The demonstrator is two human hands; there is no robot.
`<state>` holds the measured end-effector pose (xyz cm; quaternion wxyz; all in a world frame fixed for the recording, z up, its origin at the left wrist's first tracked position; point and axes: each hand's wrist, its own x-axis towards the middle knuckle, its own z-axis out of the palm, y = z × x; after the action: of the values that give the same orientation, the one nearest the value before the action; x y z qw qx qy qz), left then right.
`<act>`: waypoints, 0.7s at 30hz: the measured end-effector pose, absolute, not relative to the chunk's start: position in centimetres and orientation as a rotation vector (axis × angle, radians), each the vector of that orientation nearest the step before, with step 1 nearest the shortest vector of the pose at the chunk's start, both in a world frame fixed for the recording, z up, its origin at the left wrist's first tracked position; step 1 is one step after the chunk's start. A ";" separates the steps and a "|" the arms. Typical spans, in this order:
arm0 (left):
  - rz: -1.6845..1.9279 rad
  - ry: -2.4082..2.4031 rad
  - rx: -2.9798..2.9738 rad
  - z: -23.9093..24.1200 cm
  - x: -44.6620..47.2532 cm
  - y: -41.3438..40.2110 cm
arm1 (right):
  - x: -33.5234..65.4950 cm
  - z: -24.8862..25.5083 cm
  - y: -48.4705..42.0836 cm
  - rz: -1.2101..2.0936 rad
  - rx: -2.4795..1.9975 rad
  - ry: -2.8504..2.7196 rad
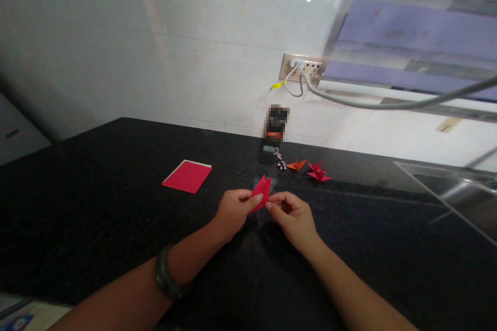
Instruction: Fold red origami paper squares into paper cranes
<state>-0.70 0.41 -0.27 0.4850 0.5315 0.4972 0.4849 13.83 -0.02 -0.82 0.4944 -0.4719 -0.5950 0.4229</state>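
Note:
A red folded origami paper [265, 186], its two narrow points facing away from me, is held just above the black countertop [116, 248]. My left hand [235, 212] pinches it from the left, thumb lying across its front. At its right edge my right hand [292, 214] has thumb and forefinger closed together on the paper's side. Left of my hands lies a stack of square paper [187, 177], red on top with a pale sheet showing at the back edge. Beyond my right hand sit an orange folded paper crane [297, 165] and red folded paper cranes [319, 172].
A phone [277, 123], blurred out, leans against the wall with a beaded strap [280, 160] before it. Above, a grey cable [361, 103] runs from the wall socket [302, 68] to the right. A metal sink [462, 186] is set into the counter at right.

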 end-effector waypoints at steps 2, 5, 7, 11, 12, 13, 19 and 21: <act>1.174 1.217 1.313 -0.4 -0.7 0.4 | 13.8 -0.6 0.0 1.119 -1.167 -1.418; 1.186 1.224 1.341 -0.4 -0.7 0.4 | 13.8 -0.5 0.1 1.232 -1.191 -1.381; 1.189 1.226 1.363 -0.4 -0.7 0.4 | 13.7 -0.4 0.1 1.266 -1.194 -1.374; 1.172 1.252 1.427 -0.5 -0.8 0.5 | 13.7 -0.3 0.0 1.240 -1.193 -1.407; 1.164 1.263 1.450 -0.5 -0.8 0.5 | 13.7 -0.4 0.0 1.221 -1.198 -1.420; 1.156 1.276 1.476 -0.6 -0.9 0.5 | 13.7 -0.4 0.0 1.202 -1.206 -1.433; 1.101 1.372 1.741 -0.5 -0.7 0.1 | 13.8 -0.9 0.1 1.033 -1.312 -1.480; 1.109 1.379 1.903 -0.4 -0.6 -0.2 | 13.6 -1.1 0.1 0.959 -1.330 -1.490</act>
<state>-0.58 -0.18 -0.43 0.2684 0.7054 0.5112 0.4111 13.62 0.11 -1.07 0.4466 -0.5371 -0.6018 0.3873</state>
